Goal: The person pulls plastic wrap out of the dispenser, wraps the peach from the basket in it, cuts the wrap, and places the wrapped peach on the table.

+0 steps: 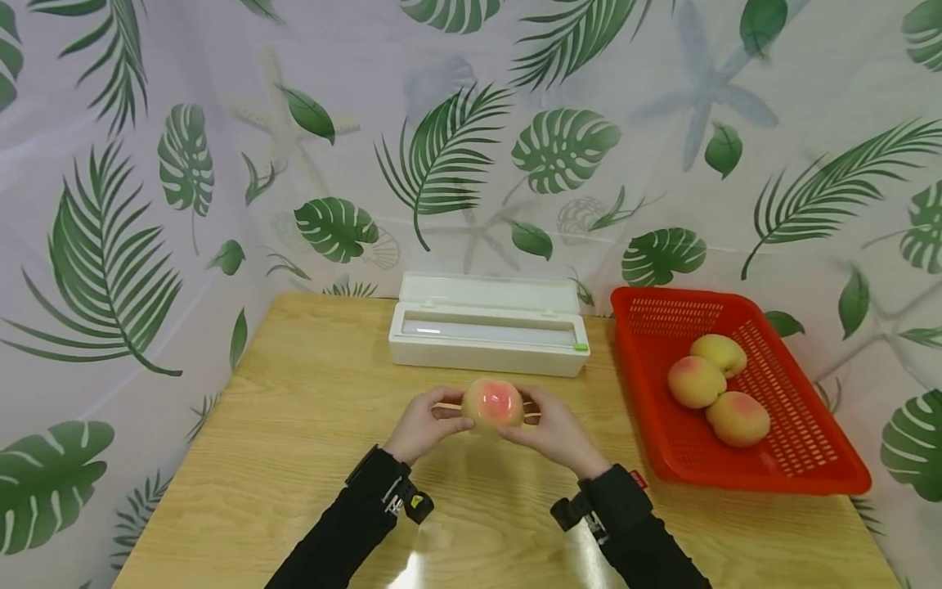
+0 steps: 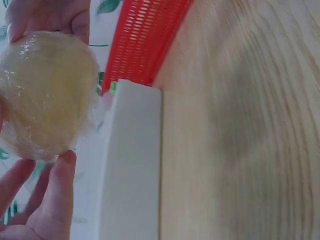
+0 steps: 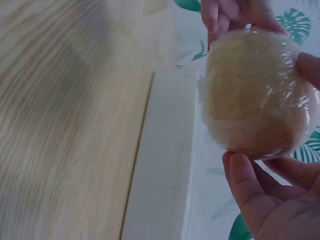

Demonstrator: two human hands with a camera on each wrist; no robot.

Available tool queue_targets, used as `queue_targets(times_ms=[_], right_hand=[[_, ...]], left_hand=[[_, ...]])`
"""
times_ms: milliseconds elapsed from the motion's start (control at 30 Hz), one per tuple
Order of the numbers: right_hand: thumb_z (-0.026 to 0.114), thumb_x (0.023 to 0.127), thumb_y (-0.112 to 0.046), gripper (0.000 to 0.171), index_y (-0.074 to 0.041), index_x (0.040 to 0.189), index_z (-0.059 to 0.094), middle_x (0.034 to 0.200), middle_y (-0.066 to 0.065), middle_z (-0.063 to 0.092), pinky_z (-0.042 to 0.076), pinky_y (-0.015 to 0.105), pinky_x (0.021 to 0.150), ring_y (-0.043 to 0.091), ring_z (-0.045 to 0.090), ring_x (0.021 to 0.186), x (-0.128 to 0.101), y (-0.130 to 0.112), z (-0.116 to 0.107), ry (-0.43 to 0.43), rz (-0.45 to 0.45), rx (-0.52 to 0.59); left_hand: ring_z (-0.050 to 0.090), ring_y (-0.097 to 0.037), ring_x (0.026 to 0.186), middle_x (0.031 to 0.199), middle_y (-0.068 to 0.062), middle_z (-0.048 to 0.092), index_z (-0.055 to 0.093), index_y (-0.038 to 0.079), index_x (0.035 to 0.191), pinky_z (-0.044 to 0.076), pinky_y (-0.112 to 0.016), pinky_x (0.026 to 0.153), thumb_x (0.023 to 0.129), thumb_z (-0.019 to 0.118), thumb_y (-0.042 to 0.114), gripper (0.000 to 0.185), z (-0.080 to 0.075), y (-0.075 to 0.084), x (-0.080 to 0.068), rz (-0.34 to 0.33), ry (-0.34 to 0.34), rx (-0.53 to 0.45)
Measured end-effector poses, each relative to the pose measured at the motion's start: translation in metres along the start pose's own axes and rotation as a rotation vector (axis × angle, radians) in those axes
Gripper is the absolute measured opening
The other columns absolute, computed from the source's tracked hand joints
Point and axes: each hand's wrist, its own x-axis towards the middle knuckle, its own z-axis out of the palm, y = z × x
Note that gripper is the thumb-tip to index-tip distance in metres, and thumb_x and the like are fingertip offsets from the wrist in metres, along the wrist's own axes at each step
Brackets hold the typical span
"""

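Both hands hold one peach [image 1: 493,403] wrapped in clear film, just above the wooden table [image 1: 294,458] near its middle. My left hand [image 1: 424,426] grips its left side and my right hand [image 1: 555,431] its right side, fingers curled round it. The left wrist view shows the wrapped peach [image 2: 45,95] with my left hand's fingertips [image 2: 62,165] below it. In the right wrist view the film shines over the peach [image 3: 252,92], with my right hand's fingers [image 3: 240,175] under it.
A white cling-film dispenser box [image 1: 489,327], lid open, lies behind the hands. A red plastic basket [image 1: 802,425] at the right holds three bare peaches [image 1: 695,381]. A leaf-print curtain surrounds the table.
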Motion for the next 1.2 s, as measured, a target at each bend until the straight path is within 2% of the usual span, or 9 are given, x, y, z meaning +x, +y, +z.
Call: queue_targets(times_ms=[100, 300, 633, 833, 1000, 1200], right_hand=[[0.074, 0.071, -0.019, 0.063, 0.006, 0.121, 0.045, 0.111, 0.018, 0.053, 0.047, 0.040, 0.077, 0.029, 0.055, 0.094, 0.006, 0.008, 0.002, -0.033, 0.012, -0.028], [0.074, 0.071, -0.014, 0.062, 0.010, 0.120, 0.045, 0.111, 0.021, 0.053, 0.047, 0.037, 0.078, 0.030, 0.054, 0.096, 0.019, 0.028, 0.008, -0.128, 0.052, -0.085], [0.074, 0.070, -0.009, 0.058, 0.013, 0.117, 0.045, 0.110, 0.021, 0.053, 0.046, 0.038, 0.078, 0.032, 0.054, 0.097, 0.026, 0.057, 0.028, -0.175, 0.119, -0.096], [0.073, 0.072, -0.010, 0.062, 0.014, 0.120, 0.042, 0.116, 0.025, 0.049, 0.045, 0.039, 0.080, 0.034, 0.052, 0.101, 0.027, 0.063, 0.032, -0.199, 0.121, -0.112], [0.072, 0.073, -0.014, 0.064, 0.013, 0.122, 0.041, 0.115, 0.024, 0.050, 0.043, 0.041, 0.083, 0.033, 0.052, 0.102, 0.028, 0.062, 0.031, -0.205, 0.096, -0.201], [0.070, 0.075, -0.020, 0.072, 0.011, 0.129, 0.033, 0.121, 0.025, 0.046, 0.038, 0.045, 0.088, 0.034, 0.046, 0.110, 0.024, 0.055, 0.031, -0.194, 0.094, -0.295]], left_hand=[[0.058, -0.030, 0.091, 0.110, -0.021, 0.054, 0.053, -0.008, 0.114, 0.049, -0.030, 0.072, 0.076, 0.068, 0.006, 0.043, -0.001, -0.018, 0.008, -0.013, 0.006, 0.085], [0.060, -0.027, 0.088, 0.103, -0.020, 0.059, 0.055, -0.008, 0.111, 0.049, -0.028, 0.070, 0.075, 0.071, 0.013, 0.044, 0.002, -0.040, 0.017, -0.019, 0.015, 0.284], [0.060, -0.027, 0.086, 0.095, -0.021, 0.062, 0.051, -0.008, 0.116, 0.049, -0.031, 0.067, 0.073, 0.072, 0.008, 0.050, 0.009, -0.063, 0.017, -0.086, 0.014, 0.401], [0.061, -0.026, 0.084, 0.091, -0.019, 0.063, 0.051, -0.007, 0.115, 0.049, -0.030, 0.066, 0.072, 0.073, 0.009, 0.051, 0.009, -0.070, 0.018, -0.065, 0.024, 0.421], [0.060, -0.023, 0.082, 0.089, -0.017, 0.063, 0.051, -0.005, 0.116, 0.048, -0.030, 0.066, 0.073, 0.072, 0.013, 0.051, 0.008, -0.070, 0.019, -0.060, 0.021, 0.446], [0.059, -0.027, 0.084, 0.094, -0.017, 0.060, 0.052, -0.004, 0.114, 0.049, -0.033, 0.069, 0.075, 0.071, 0.018, 0.048, 0.006, -0.067, 0.016, -0.013, 0.008, 0.534]])
